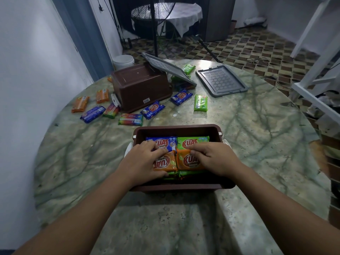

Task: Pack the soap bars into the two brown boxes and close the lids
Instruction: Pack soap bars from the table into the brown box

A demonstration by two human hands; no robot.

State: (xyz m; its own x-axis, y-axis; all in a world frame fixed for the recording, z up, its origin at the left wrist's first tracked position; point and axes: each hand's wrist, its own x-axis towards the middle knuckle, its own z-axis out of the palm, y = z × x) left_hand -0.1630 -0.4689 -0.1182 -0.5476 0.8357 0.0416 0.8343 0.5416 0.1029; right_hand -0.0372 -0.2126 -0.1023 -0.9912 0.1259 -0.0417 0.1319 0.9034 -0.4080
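Brown plastic forms the near box (180, 128) at six o'clock in the head view, where the left hand (147, 159) grips one orange soap bar (165, 163) and the right hand (214, 159), fingers curled, holds another (189, 161), beside a blue bar (161, 142) and a green one (192, 141) at the far side. Judging from this, a bar set crooked could ride high and stop a lid closing. Counted: two boxes, the second box (141, 87) overturned at eleven o'clock; two grey lids, one lid (221, 80) flat at one o'clock; some eleven loose bars.
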